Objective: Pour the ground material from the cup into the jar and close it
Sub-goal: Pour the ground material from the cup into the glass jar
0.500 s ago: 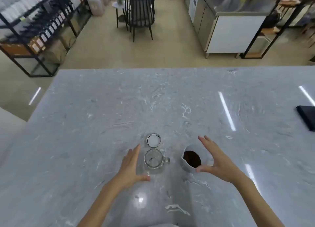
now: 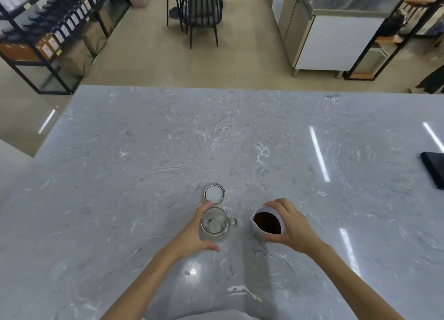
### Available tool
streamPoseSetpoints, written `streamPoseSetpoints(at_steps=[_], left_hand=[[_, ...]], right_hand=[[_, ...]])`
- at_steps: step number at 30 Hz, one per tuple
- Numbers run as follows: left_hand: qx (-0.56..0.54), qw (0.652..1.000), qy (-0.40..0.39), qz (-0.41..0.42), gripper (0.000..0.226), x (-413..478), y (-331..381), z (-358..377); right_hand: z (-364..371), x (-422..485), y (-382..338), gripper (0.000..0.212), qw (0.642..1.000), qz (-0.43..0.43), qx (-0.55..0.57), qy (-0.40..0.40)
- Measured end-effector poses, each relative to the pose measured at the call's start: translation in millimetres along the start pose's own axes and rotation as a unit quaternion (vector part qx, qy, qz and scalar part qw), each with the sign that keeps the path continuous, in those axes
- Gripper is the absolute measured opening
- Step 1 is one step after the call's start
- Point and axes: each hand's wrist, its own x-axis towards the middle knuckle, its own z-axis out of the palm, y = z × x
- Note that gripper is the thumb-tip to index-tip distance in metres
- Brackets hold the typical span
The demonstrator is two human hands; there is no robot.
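A clear glass jar [image 2: 214, 223] stands open and upright on the grey marble table [image 2: 168, 166], near its front. My left hand [image 2: 192, 235] grips the jar from its left side, fingers behind and thumb in front. The jar's round lid [image 2: 214, 193] lies flat on the table just behind it. To the right stands a white cup [image 2: 258, 231] with a small spout, holding dark brown ground material [image 2: 267, 223]. My right hand [image 2: 292, 226] grips the cup from its right side.
A flat black object [image 2: 434, 169] lies at the table's right edge. Beyond the far edge are a floor, black shelving [image 2: 43, 38] on the left, a dark chair [image 2: 201, 10] and a steel counter unit [image 2: 336, 31] on the right.
Both hands have moved inward from open poses beside the objects. The left now wraps the jar and the right wraps the cup.
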Motion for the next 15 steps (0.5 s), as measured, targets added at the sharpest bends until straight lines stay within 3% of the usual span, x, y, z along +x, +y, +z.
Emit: streamPoseSetpoints(at_steps=[6,15], left_hand=[[-0.021,0.999,0.038,0.023,0.101,7,3,10],[-0.035,0.998,0.047,0.037,0.102,12,-15,16]], right_hand=[[4,1,-2,0.087,1.000,0.016,0.017,0.009],[6,-2,-7,0.104,0.999,0.036,-0.010,-0.018]])
